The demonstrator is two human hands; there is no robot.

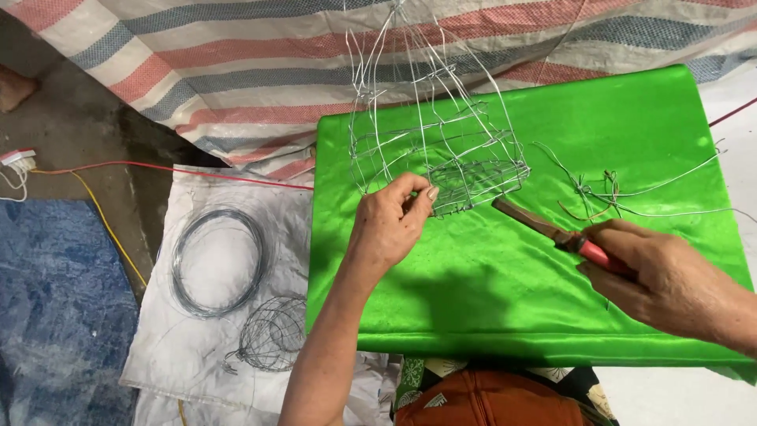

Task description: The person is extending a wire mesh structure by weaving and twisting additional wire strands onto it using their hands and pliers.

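A thin silver wire frame (441, 150), shaped like an open cage, rests on a bright green cloth (489, 300) that covers a low board. My left hand (390, 225) pinches the frame's lower rim between thumb and fingers. My right hand (662, 276) grips the red handles of rusty brown pliers (544, 227). The pliers' nose points at the frame's near corner, just short of it. Loose cut wire pieces (607, 193) lie on the cloth above my right hand.
Left of the cloth, a white sack (189, 347) on the floor holds a coil of wire (219, 262) and a small round wire cage (272, 333). A striped tarp (236, 63) hangs behind. Red and yellow cables (118, 167) cross the floor beside a blue mat (55, 315).
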